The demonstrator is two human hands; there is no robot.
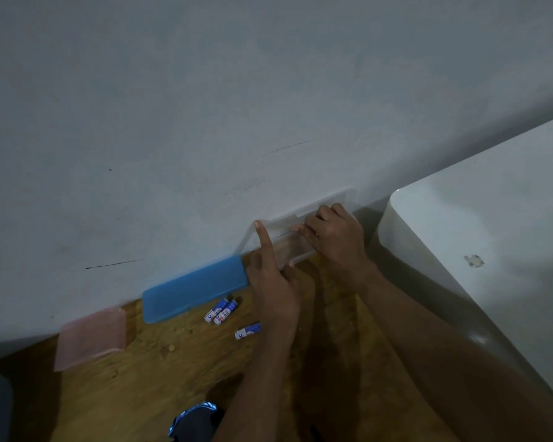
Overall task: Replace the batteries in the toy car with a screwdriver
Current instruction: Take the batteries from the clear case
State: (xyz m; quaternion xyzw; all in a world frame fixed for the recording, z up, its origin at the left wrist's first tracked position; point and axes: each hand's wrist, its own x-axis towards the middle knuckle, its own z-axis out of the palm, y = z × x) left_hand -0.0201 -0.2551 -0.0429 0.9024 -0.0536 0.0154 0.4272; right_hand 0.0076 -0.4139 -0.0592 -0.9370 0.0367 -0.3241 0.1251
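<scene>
Working leftward things first: pink translucent tray (90, 339), blue frosted lid (195, 291), both thin flat plastic against wall. Three batteries (221, 312) loose on grainy wooden bench (160, 371); round, we judge they may roll. Left hand (273, 282) steadies clear rigid box (288, 237), forefinger up. Right hand (336, 234) curled inside box; grip contents unclear. Slick box could slip. Toy car, screwdriver not seen.

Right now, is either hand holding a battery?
No. Both the left hand and the right hand are on the clear plastic box, while three batteries lie loose on the wooden table.
</scene>
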